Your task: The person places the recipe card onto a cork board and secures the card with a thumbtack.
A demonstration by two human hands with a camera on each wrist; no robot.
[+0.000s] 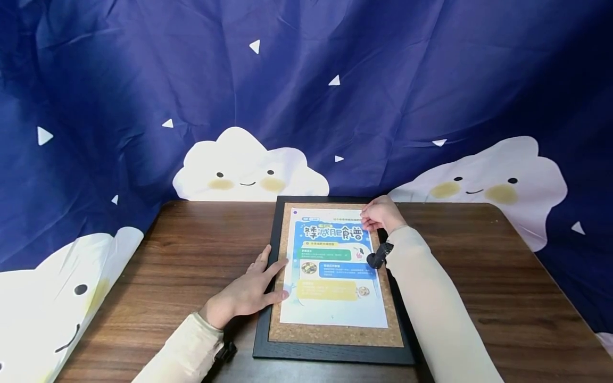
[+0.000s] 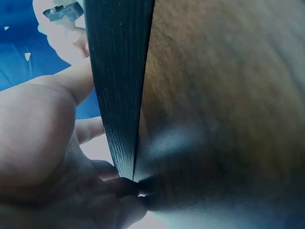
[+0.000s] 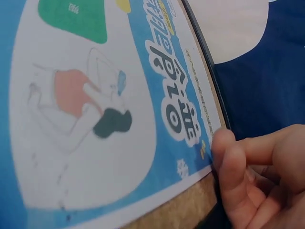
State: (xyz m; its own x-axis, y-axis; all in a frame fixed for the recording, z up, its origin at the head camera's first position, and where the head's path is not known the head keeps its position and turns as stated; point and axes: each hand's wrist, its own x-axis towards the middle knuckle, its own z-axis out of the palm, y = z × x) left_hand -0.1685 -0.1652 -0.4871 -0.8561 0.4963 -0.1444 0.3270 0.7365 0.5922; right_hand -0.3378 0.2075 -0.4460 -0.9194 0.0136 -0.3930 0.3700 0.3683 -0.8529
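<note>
A cork board [image 1: 335, 336] in a black frame [image 1: 330, 352] lies on the wooden table. On its cork is a printed poster [image 1: 330, 314] with a blue top and coloured text blocks. A small purple pin [image 1: 295, 212] sits at the poster's upper left corner. My right hand [image 1: 382, 213] has thumb and index finger pinched together over the upper right corner; I cannot tell what is between the fingertips [image 3: 232, 164]. My left hand [image 1: 249, 290] is spread across the frame's left side, thumb and index finger on the poster's left edge, other fingers down along the frame's outer side [image 2: 119, 90].
Brown table [image 1: 191, 255] surface extends to both sides of the board. Behind the table hangs a dark blue cloth [image 1: 306, 96] printed with smiling white clouds and small white triangles. The far end of the frame lies close to this cloth.
</note>
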